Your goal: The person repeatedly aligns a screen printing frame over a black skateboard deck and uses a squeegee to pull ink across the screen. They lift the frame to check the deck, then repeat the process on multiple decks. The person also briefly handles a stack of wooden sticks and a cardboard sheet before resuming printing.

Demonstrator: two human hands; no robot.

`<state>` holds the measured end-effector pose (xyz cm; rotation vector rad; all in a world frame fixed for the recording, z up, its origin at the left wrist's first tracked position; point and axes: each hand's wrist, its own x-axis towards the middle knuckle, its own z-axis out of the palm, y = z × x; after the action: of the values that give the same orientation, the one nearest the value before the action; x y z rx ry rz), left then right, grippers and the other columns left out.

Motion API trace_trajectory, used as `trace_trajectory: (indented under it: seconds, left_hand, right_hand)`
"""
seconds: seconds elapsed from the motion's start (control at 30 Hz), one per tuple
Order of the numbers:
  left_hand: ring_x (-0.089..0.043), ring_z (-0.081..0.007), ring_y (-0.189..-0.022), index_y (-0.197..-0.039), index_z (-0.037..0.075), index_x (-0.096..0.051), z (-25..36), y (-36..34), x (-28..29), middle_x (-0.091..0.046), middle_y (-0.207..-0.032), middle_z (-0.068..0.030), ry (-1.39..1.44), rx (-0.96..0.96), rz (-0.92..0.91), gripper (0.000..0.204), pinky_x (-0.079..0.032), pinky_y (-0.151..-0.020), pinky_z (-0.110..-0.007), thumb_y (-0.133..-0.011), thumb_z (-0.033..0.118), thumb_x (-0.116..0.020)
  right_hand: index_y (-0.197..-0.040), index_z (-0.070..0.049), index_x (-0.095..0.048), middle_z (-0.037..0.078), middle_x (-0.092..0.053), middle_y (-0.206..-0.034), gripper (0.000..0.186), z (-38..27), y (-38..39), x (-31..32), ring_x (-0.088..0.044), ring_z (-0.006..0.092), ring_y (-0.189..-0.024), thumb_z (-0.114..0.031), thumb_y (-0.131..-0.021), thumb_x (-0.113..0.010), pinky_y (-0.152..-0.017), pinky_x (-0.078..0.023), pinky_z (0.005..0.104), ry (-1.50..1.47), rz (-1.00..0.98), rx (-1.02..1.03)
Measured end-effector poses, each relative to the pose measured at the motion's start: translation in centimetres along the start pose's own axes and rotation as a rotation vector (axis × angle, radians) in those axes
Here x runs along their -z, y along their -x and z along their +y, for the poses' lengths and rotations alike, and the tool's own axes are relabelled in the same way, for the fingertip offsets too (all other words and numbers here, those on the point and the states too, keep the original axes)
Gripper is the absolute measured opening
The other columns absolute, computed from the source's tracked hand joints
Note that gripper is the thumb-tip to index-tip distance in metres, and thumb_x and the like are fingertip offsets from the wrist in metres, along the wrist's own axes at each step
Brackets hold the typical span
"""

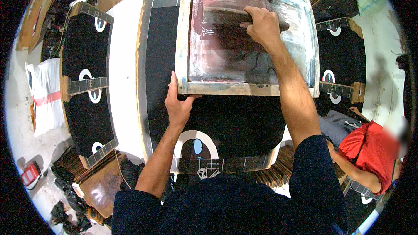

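A silk-screen frame with pale wooden rails lies tilted over a black cloth panel on a board. Its mesh is smeared with dark red and whitish ink. My left hand grips the frame's near left corner, fingers up along the side rail and thumb at the near rail. Inside the frame, my right hand is closed around a dark squeegee, most of which the hand covers. A printed eye in white, black and light blue shows on the cloth near my body.
More boards with black printed cloth stand in rows at left and right. At the right a person in a red top works close by. A white plastic sack and a red-and-white box are at the far left.
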<state>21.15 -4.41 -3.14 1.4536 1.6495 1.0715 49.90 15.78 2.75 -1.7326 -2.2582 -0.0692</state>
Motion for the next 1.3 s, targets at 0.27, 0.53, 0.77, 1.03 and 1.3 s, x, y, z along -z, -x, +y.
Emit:
trace_trajectory:
  seconds: [0.27, 0.53, 0.77, 1.03, 1.3]
  left_hand:
    - [-0.059, -0.0312, -0.132, -0.16, 0.0, -0.033, -0.2, 0.0, -0.1, -0.056, -0.148, -0.0247, 0.021, 0.093, -0.017, 0.104, -0.048, -0.11, -0.04, -0.072, 0.003, -0.089]
    - [-0.061, -0.0277, -0.129, -0.159, 0.001, -0.036, -0.4, 0.0, -0.2, -0.056, -0.148, -0.0253, -0.058, 0.057, 0.002, 0.105, -0.051, -0.106, -0.037, -0.07, 0.001, -0.091]
    - [-0.063, -0.0244, -0.125, -0.162, 0.004, -0.03, 0.1, -0.1, -0.3, -0.059, -0.145, -0.0225, -0.009, 0.08, -0.004, 0.109, -0.051, -0.107, -0.037, -0.071, -0.001, -0.09]
    - [-0.063, -0.0267, -0.125, -0.164, 0.008, -0.025, 2.5, 0.0, 0.2, -0.059, -0.145, -0.0228, 0.052, -0.022, 0.005, 0.112, -0.051, -0.107, -0.039, -0.071, -0.004, -0.087]
    - [-0.068, -0.0232, -0.113, -0.163, 0.004, -0.023, 14.8, -4.2, 5.6, -0.065, -0.132, -0.0227, 0.363, -0.169, 0.045, 0.109, -0.058, -0.095, -0.035, -0.075, -0.004, -0.087]
  right_hand:
    - [-0.121, -0.011, -0.068, 0.014, -0.074, -0.114, 0.049, 1.5, -0.9, -1.1, -0.068, 0.0377, -0.107, -0.028, -0.079, -0.085, -0.089, -0.051, 0.0528, 0.005, -0.189, -0.011]
    - [-0.129, -0.021, -0.069, 0.011, -0.073, -0.125, 0.056, 5.3, -12.6, -4.6, -0.07, 0.0321, -0.115, -0.041, -0.08, -0.084, -0.097, -0.052, 0.0539, 0.048, -0.225, -0.057]
    - [-0.104, -0.019, -0.072, 0.004, -0.07, -0.101, 0.034, -1.0, 2.1, -3.5, -0.064, 0.0275, -0.104, -0.022, -0.073, -0.086, -0.091, -0.046, 0.0478, -0.029, 0.016, -0.104]
    - [-0.106, -0.021, -0.075, -0.004, -0.071, -0.104, 0.036, -5.2, 10.1, 1.3, -0.06, 0.0231, -0.104, -0.009, -0.073, -0.073, -0.104, -0.039, 0.0476, -0.076, 0.438, -0.171]
    - [-0.11, -0.023, -0.076, -0.003, -0.075, -0.109, 0.037, -7.8, 8.4, 12.2, -0.061, 0.0225, -0.108, -0.006, -0.077, -0.072, -0.1, -0.035, 0.0437, 0.0, 0.766, -0.1]
